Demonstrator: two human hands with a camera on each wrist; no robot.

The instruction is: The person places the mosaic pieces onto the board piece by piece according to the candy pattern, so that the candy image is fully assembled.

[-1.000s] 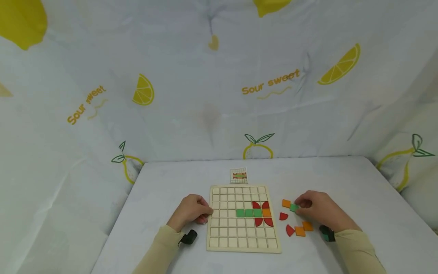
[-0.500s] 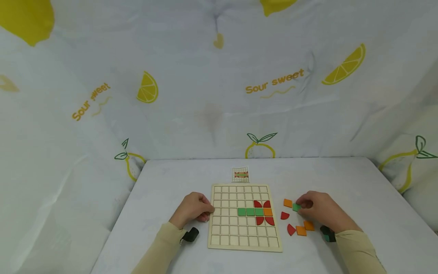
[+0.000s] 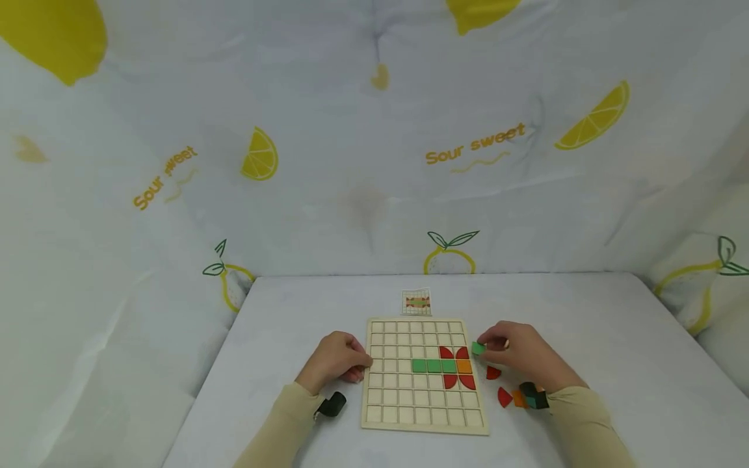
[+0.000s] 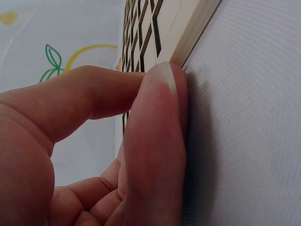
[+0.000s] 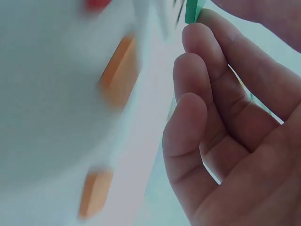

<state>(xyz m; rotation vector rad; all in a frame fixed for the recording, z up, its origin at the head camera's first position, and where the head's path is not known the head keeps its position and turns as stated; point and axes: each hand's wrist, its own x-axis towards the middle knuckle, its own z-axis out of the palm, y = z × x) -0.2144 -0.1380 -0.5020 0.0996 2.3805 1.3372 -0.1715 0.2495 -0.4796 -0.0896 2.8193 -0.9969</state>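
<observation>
Currently: green tile pinched in the right hand, just beside the right edge of the grid board.
Nearest, loose red tiles lie on the worktop right of the board; a low pass of the right hand could scatter them. The left hand pinches the board's left edge; a tug there could shift the grid. The fingertip hold on the green tile appears shallow and may slip. Compared with the earlier frame, the right hand and green tile have moved left, toward the board. Farthest, the pattern card lies beyond the board.
</observation>
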